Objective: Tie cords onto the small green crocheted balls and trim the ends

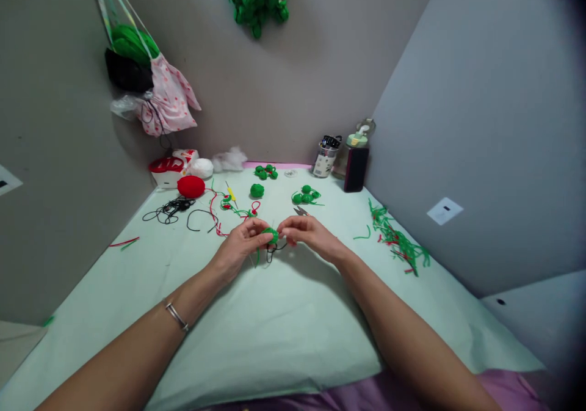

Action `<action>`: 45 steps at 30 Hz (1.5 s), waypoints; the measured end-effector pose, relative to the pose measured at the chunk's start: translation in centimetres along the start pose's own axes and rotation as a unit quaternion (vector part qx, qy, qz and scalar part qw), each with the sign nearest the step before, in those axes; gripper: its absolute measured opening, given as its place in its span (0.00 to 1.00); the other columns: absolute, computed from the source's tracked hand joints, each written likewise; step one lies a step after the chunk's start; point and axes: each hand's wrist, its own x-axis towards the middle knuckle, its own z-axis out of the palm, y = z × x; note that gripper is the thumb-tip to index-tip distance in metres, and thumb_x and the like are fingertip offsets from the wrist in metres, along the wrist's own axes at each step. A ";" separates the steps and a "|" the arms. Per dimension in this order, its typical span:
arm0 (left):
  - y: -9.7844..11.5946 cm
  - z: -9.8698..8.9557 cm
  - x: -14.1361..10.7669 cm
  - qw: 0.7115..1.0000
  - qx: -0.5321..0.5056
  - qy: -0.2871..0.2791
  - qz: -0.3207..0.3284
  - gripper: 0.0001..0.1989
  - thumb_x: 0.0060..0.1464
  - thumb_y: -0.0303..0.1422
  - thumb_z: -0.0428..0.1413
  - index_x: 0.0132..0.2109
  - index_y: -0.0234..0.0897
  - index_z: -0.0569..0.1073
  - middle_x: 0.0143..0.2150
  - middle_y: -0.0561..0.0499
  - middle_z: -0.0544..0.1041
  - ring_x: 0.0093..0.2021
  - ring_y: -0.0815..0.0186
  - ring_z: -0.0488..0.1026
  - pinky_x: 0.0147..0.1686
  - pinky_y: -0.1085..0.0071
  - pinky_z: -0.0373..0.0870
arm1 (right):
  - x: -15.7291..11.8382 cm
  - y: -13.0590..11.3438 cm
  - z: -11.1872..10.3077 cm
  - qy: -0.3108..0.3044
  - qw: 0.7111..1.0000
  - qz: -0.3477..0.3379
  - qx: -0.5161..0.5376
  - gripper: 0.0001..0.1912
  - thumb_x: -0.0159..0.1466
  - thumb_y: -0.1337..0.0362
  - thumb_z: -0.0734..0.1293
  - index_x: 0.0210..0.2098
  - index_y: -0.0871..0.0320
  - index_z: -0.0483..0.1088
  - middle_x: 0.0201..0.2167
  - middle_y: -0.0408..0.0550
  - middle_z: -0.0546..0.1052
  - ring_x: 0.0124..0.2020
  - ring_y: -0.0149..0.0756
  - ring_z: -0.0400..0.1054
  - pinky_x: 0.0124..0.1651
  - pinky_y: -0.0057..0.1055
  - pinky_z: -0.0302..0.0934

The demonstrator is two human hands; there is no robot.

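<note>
My left hand [247,240] is closed on a small green crocheted piece [271,235], gripped between thumb and fingers just above the table. Close at its right side, my right hand [302,232] pinches with thumb and fingertips; what lies in the pinch is too small to make out. Black yarn [271,253] and a green yarn tail [257,258] hang beneath the piece. Just beyond my right hand lie small scissors [301,210]. A red yarn loop [255,206] rests past my left fingers, and a yellow-handled crochet hook [231,193] is farther back.
Green yarn ball [257,190] and green crocheted pieces [306,195] lie toward the back. At left are a red yarn ball [191,186] and tangled black yarn [169,210]. Yarn scraps [398,240] spread at right. A dark phone [356,170] stands by the wall.
</note>
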 end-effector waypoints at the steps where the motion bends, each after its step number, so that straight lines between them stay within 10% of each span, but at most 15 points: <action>1: -0.1 -0.1 0.0 1.000 0.007 -0.008 0.004 0.15 0.47 0.37 0.67 0.38 0.36 0.72 0.35 0.53 0.75 0.34 0.69 0.74 0.40 0.69 0.69 | 0.0 0.0 -0.1 0.019 1.000 -0.004 0.002 0.14 0.60 0.55 0.69 0.37 0.60 0.75 0.31 0.45 0.75 0.27 0.27 0.64 0.34 0.28 0.58; 16: -0.7 -0.4 0.2 0.996 0.063 -0.058 0.003 0.13 0.46 0.34 0.68 0.35 0.35 0.72 0.31 0.53 0.76 0.32 0.69 0.72 0.35 0.71 0.64 | 0.5 -0.1 2.9 0.152 0.988 0.014 0.014 0.05 0.51 0.66 0.66 0.21 0.60 0.69 0.16 0.37 0.66 0.19 0.24 0.54 0.24 0.25 0.47; 23: 0.5 -0.5 0.1 0.998 -0.048 -0.021 -0.025 0.16 0.46 0.36 0.68 0.38 0.36 0.71 0.33 0.54 0.75 0.34 0.66 0.75 0.40 0.68 0.68 | 0.7 -0.2 2.4 0.179 0.976 0.028 0.119 0.14 0.56 0.55 0.70 0.29 0.61 0.70 0.24 0.41 0.72 0.19 0.22 0.59 0.23 0.23 0.50; 33: 0.1 -0.4 0.2 0.994 -0.040 0.082 0.052 0.19 0.45 0.34 0.68 0.44 0.36 0.72 0.38 0.51 0.76 0.38 0.68 0.72 0.38 0.72 0.65 | -0.2 -0.4 4.9 0.037 0.981 0.097 0.165 0.18 0.55 0.56 0.73 0.38 0.58 0.64 0.36 0.50 0.78 0.29 0.32 0.73 0.33 0.31 0.67; 39: 0.3 -0.1 0.1 0.996 -0.060 0.065 0.034 0.19 0.46 0.33 0.67 0.45 0.36 0.73 0.37 0.53 0.75 0.37 0.70 0.72 0.38 0.73 0.64 | 0.2 0.2 4.7 0.154 0.985 0.045 0.068 0.12 0.54 0.62 0.72 0.33 0.59 0.67 0.22 0.38 0.71 0.20 0.25 0.62 0.23 0.24 0.55; 45: 0.2 0.0 -0.1 0.995 -0.055 0.080 0.036 0.18 0.46 0.34 0.67 0.44 0.35 0.73 0.36 0.54 0.74 0.33 0.72 0.68 0.33 0.74 0.62 | 0.2 0.2 4.9 0.091 0.977 0.076 0.175 0.17 0.55 0.58 0.72 0.37 0.58 0.64 0.28 0.44 0.76 0.26 0.31 0.70 0.31 0.29 0.63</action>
